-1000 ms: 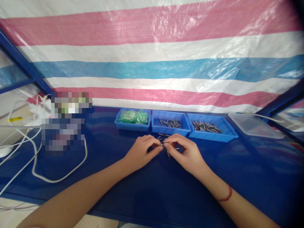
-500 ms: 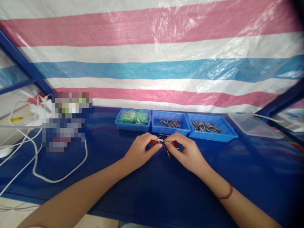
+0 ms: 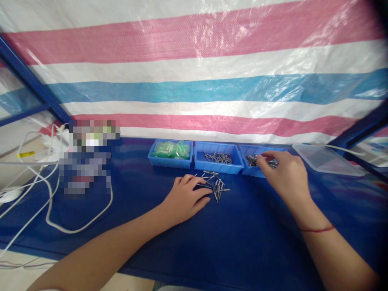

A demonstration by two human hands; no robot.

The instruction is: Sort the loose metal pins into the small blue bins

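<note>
A: Position of the hands?
B: Left hand [image 3: 184, 200], centre of frame: fingers spread, grip relaxed, tips at the left edge of the loose rods [image 3: 218, 189]. Right hand [image 3: 286, 176], right of centre, over the right bin [image 3: 253, 172]; thumb and forefinger bent toward each other. Whether they pinch a rod, cannot tell.
A: Where are the rods?
B: The loose ones lie crosswise on the table [image 3: 218, 246], mid-frame. More in the right bin and in the middle bin [image 3: 214, 165].
A: Obstructions?
B: Right hand hides much of the right bin and part of its contents. Left fingers overlap the pile's left side.
A: Surroundings?
B: Left bin [image 3: 171, 162], just beside the middle one, contains green packets [image 3: 165, 148]. Clear tray [image 3: 329, 161] at right, near the right bin. White cable [image 3: 72, 232] loops across the left of frame, well apart from both hands. Patch above it pixelated, unreadable. Striped sheet [image 3: 182, 91] fills the upper frame behind the bins.
</note>
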